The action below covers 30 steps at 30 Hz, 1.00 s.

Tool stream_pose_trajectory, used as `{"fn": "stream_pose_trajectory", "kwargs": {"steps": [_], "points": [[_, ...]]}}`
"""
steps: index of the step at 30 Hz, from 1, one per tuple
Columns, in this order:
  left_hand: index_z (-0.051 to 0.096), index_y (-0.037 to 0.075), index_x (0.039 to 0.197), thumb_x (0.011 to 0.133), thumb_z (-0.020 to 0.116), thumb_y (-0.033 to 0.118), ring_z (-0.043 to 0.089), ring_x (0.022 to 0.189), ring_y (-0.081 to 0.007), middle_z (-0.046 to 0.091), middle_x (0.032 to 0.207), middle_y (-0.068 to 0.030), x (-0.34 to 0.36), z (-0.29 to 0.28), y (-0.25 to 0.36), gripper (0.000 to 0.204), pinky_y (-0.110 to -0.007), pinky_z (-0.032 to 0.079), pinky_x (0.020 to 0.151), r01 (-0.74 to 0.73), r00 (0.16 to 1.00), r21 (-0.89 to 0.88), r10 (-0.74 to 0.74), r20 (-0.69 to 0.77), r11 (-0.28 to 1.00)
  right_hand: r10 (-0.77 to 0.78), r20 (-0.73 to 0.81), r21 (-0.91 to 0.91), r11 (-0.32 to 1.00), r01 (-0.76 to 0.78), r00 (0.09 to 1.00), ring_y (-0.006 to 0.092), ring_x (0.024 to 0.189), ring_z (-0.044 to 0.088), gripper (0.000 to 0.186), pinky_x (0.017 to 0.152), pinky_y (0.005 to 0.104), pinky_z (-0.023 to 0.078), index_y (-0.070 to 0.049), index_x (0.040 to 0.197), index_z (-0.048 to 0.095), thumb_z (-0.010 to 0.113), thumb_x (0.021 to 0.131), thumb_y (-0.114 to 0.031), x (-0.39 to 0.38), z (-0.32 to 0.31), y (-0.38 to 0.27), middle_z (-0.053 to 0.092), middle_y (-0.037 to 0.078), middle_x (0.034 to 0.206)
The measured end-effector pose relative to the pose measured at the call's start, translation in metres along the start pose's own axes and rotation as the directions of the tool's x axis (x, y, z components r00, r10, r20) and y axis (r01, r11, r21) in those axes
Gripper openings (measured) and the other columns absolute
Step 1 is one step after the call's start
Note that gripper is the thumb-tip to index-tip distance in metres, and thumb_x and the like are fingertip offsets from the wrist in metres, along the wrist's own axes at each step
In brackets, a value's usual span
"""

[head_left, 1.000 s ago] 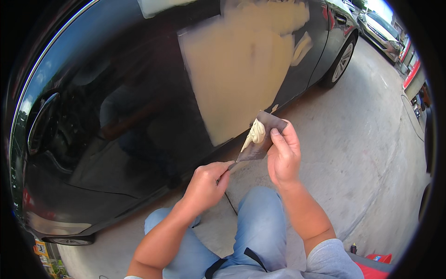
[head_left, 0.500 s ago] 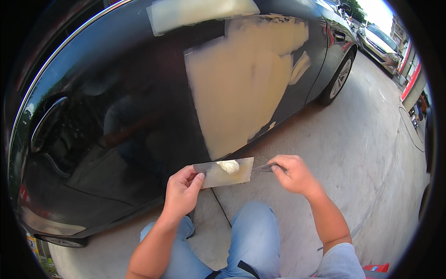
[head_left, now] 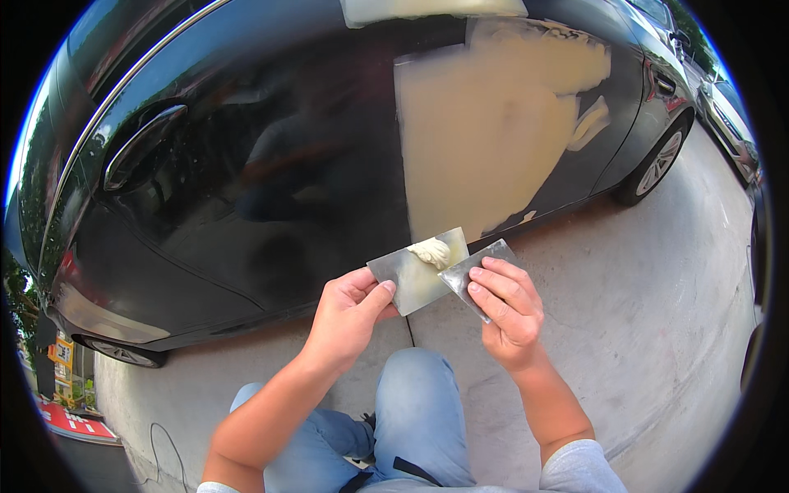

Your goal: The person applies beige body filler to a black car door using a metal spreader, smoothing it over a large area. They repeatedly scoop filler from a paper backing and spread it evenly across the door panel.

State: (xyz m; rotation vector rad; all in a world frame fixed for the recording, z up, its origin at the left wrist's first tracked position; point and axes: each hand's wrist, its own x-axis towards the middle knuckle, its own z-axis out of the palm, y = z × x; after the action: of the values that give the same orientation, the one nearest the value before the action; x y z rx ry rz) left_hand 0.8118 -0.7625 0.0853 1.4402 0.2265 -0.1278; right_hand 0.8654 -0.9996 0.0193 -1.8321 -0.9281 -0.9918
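Note:
My left hand (head_left: 349,308) grips a flat, translucent rectangular mixing plate (head_left: 415,289) by its left edge, thumb on top. A dollop of cream-coloured filler paste (head_left: 433,253) sits near the plate's far edge. In my right hand (head_left: 509,304) is a thin grey putty spreader (head_left: 468,279), fingers laid across its face. The spreader's left edge meets or overlaps the plate's right side, close by the paste. Beyond both hands stands the dark car door (head_left: 320,164), bearing a broad dried beige filler patch (head_left: 485,131).
Another pale filler patch (head_left: 436,8) lies higher on the car. A door handle (head_left: 144,144) is at the left, a wheel (head_left: 660,164) at the right. Concrete floor (head_left: 641,329) runs beneath; a second car (head_left: 727,123) stands far right. My knees (head_left: 423,403) are below the hands.
The spreader has turned from edge-on to face up and come onto the plate's right side. The plate has tilted, its right end higher. The view has swung left.

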Motion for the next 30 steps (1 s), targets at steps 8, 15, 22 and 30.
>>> {"fn": "stream_pose_trajectory", "kwargs": {"steps": [8,15,22,30], "points": [[0.070,-0.005,0.126,0.109,0.057,0.008,0.072,0.105,-0.0155,0.075,0.117,-0.0093,0.043,0.023,-0.023,0.025,-0.035,0.060,0.096,0.051,0.995,-0.237,-0.028,0.099,0.970,0.107,0.147,-0.058,0.993,-0.100,0.983,0.0317,0.103,0.073,0.033,0.080,0.0413,0.061,-0.004,0.099,0.081,0.068,0.070,0.003,-0.014,-0.011,0.006,0.079,0.009,0.107],[0.070,-0.004,0.125,0.109,0.058,0.010,0.072,0.104,-0.0157,0.075,0.116,-0.0097,0.084,0.078,-0.061,0.025,-0.035,0.061,0.095,0.165,0.927,-0.245,-0.065,0.371,0.955,0.216,0.088,-0.301,0.936,-0.181,0.972,0.0337,0.103,0.073,0.039,0.086,0.0430,0.061,-0.001,0.101,0.080,0.064,0.068,0.011,-0.010,-0.059,0.032,0.078,0.012,0.107],[0.070,-0.002,0.128,0.107,0.060,0.009,0.074,0.101,-0.0174,0.075,0.117,-0.0089,0.116,0.136,-0.057,0.025,-0.034,0.063,0.090,0.354,0.843,-0.319,-0.152,0.517,0.879,0.306,0.191,-0.363,0.905,-0.222,0.933,0.0331,0.099,0.074,0.039,0.084,0.0411,0.062,0.000,0.101,0.079,0.063,0.068,0.011,-0.017,-0.111,0.034,0.078,0.011,0.107],[0.071,-0.004,0.126,0.107,0.061,0.010,0.072,0.098,-0.0141,0.075,0.111,-0.0080,0.156,0.170,-0.140,0.025,-0.033,0.062,0.089,0.237,0.905,-0.279,-0.107,0.411,0.931,0.997,0.043,0.459,-0.074,-0.885,-0.061,0.0280,0.108,0.072,0.028,0.096,0.0406,0.057,-0.001,0.122,0.068,0.057,0.096,0.004,-0.105,-0.166,0.093,0.074,0.013,0.119]]}}
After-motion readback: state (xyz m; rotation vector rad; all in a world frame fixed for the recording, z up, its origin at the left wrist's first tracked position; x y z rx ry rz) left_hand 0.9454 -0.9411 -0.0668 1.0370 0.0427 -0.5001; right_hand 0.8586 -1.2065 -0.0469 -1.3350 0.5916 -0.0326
